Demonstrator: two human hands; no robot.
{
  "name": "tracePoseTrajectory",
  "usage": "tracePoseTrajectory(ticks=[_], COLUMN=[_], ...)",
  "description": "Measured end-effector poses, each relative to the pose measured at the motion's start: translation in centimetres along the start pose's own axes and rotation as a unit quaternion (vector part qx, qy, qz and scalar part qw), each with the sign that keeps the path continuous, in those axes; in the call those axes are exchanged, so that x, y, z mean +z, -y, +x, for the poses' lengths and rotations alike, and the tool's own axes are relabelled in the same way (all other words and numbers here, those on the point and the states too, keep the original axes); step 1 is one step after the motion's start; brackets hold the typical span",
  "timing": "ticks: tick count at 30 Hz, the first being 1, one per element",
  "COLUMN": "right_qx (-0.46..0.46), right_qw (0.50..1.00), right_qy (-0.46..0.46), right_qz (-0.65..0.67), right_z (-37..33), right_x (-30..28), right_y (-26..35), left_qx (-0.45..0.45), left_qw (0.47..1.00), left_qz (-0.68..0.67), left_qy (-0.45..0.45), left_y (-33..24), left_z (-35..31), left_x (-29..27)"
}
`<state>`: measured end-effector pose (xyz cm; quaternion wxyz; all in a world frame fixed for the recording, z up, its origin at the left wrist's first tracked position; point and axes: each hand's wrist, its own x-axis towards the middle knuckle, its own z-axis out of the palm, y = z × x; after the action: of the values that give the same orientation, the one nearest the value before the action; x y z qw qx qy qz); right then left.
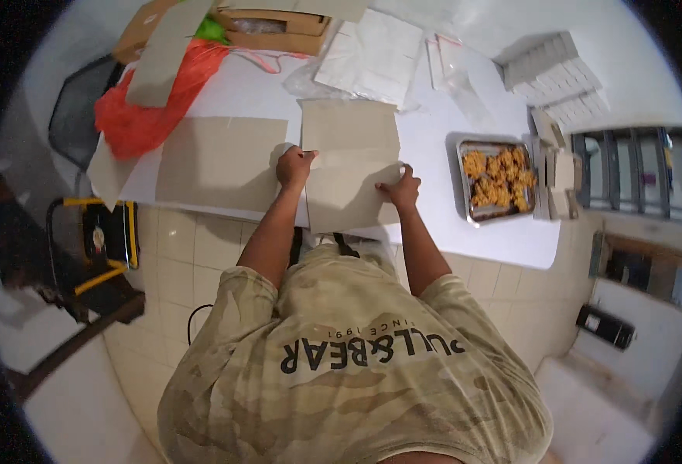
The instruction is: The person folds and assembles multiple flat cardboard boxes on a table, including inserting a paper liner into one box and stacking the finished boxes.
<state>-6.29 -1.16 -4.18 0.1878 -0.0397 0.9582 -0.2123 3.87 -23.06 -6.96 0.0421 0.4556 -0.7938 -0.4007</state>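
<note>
A flat grey-brown cardboard sheet (pixel 348 193) lies in front of me at the table's near edge, with a crease running across its middle. My left hand (pixel 294 166) grips its left edge near that crease, thumb laid on top. At the opposite edge my right hand (pixel 403 188) pinches the sheet, its thumb pointing inward over the surface. Some fingers of both hands are hidden. A second flat cardboard sheet (pixel 217 162) rests just left of my left hand.
The white table (pixel 441 224) holds a metal tray (pixel 471 219) of fried golden pieces (pixel 503 174) on the right. Stacked small white boxes (pixel 557 73) stand behind it. Farther back are white sheets in plastic (pixel 372 58), a red plastic bag (pixel 143 116) and an open cardboard box (pixel 275 35).
</note>
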Motion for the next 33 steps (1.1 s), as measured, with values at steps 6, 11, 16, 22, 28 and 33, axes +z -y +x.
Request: tracePoseTrajectory(ticks=[6, 11, 16, 22, 28, 33], right_qx=[-0.064, -0.155, -0.092, -0.070, -0.047, -0.058], right_qw=[0.995, 0.975, 0.971, 0.996, 0.996, 0.996], right_qy=[-0.071, -0.157, -0.222, -0.052, -0.050, -0.042], right_qz=[0.037, 0.003, -0.015, -0.015, 0.052, 0.051], right_z=[0.3, -3.1, -2.9, 0.9, -1.7, -2.5], right_x=[2.6, 4.5, 4.3, 0.8, 1.3, 0.6], right_y=[-1.1, 0.3, 1.3, -0.1, -1.5, -1.8], left_qx=[-0.012, 0.034, 0.051, 0.038, -0.003, -0.106], left_qw=[1.000, 0.991, 0.988, 0.988, 0.989, 0.991], left_qz=[-0.022, -0.051, -0.112, -0.074, 0.097, 0.086], left_qy=[-0.002, -0.116, -0.097, -0.133, -0.115, 0.012], left_y=[0.7, 0.0, 1.6, 0.7, 0.8, 2.2], left_z=[1.4, -0.7, -0.5, -1.7, -8.1, -7.7], left_x=[0.7, 1.3, 1.3, 1.8, 1.1, 1.4])
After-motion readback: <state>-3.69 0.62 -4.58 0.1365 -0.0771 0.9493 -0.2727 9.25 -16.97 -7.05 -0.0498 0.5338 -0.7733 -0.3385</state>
